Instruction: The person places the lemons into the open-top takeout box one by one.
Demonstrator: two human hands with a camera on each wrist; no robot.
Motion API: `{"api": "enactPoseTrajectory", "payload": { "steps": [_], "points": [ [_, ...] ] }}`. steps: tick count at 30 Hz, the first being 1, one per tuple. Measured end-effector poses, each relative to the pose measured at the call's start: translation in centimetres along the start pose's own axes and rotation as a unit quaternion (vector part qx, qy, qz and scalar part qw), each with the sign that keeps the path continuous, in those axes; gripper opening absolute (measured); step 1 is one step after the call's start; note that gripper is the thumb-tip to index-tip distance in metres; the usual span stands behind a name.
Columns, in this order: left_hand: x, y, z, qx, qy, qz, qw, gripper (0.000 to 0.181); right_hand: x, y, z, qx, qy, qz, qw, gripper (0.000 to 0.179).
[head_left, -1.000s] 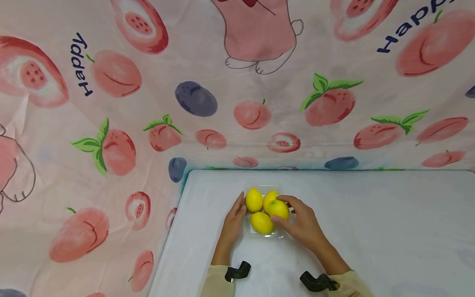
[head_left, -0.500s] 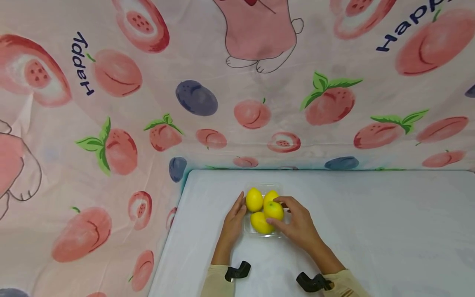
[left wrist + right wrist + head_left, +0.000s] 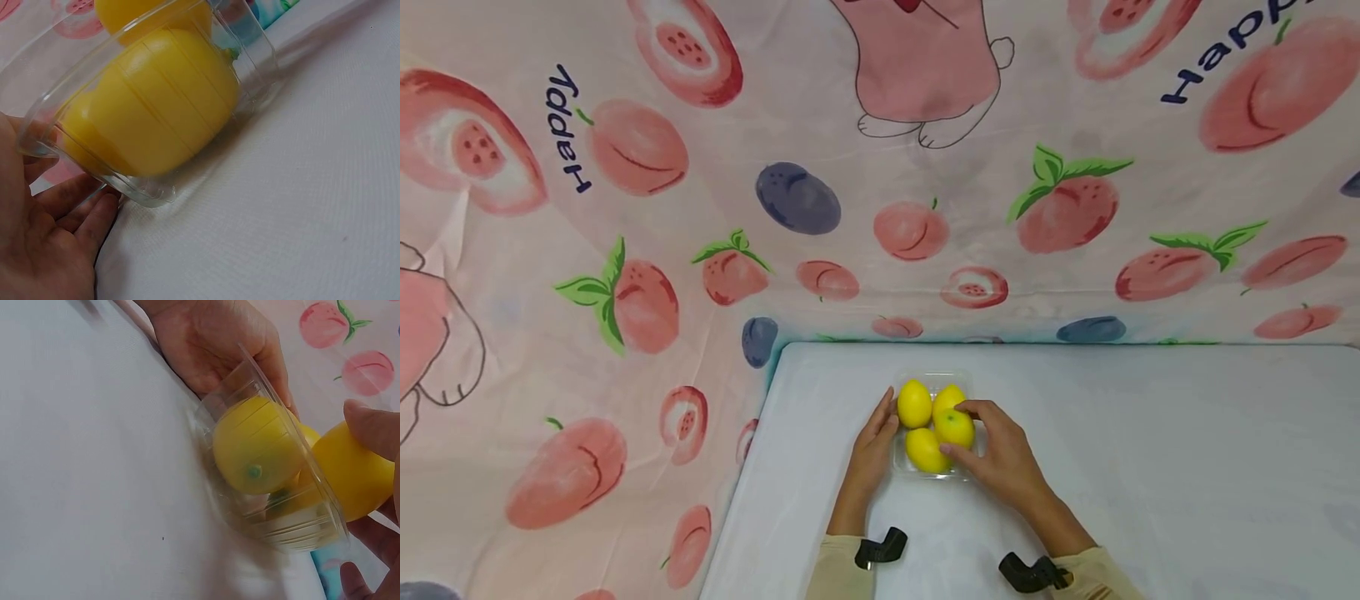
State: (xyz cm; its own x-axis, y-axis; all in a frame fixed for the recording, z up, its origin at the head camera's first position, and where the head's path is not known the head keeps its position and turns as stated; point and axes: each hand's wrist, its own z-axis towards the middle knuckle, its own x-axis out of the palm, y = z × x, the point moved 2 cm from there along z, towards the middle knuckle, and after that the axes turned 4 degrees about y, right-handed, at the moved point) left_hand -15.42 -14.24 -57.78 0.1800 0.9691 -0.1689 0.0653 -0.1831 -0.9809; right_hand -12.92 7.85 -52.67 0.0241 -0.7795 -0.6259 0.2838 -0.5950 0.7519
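A clear plastic tray (image 3: 934, 379) stands on the white table with three yellow lemons in it: one at the back left (image 3: 914, 404), another at the back right (image 3: 950, 394), a third at the front left (image 3: 924, 451). My left hand (image 3: 873, 437) rests its fairly straight fingers along the tray's left side. Thumb and fingers of my right hand (image 3: 1006, 450) pinch a fourth-corner lemon (image 3: 955, 428), low over the tray's front right. In the right wrist view this lemon (image 3: 356, 478) stands out above the tray's rim, overlapping the lemons behind it.
The white tabletop (image 3: 1150, 450) stretches away to the right of the tray. A pink fruit-print cloth (image 3: 850, 125) hangs behind the table and down its left side. Black wrist mounts (image 3: 883, 547) sit on both sleeves.
My right hand has moved slightly left with its lemon, bringing it from the tray's right edge over the front right part. My left hand keeps its place at the tray.
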Motion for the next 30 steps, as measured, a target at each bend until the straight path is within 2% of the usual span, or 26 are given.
{"api": "enactPoseTrajectory", "payload": {
  "steps": [6, 13, 30],
  "points": [
    [-0.01, 0.04, 0.0, -0.002, 0.0, -0.003, 1.0, 0.051, 0.4, -0.1, -0.1, -0.002, 0.005, -0.009, 0.9999, 0.06],
    [-0.08, 0.0, -0.02, 0.007, 0.0, -0.008, 0.9999, 0.052, 0.47, -0.17, -0.34, -0.011, -0.009, -0.029, 0.9995, 0.061],
    [-0.08, -0.05, 0.03, 0.011, 0.006, -0.025, 0.9996, 0.051, 0.63, -0.55, -0.57, -0.011, -0.014, -0.032, 0.9993, 0.061]
  ]
}}
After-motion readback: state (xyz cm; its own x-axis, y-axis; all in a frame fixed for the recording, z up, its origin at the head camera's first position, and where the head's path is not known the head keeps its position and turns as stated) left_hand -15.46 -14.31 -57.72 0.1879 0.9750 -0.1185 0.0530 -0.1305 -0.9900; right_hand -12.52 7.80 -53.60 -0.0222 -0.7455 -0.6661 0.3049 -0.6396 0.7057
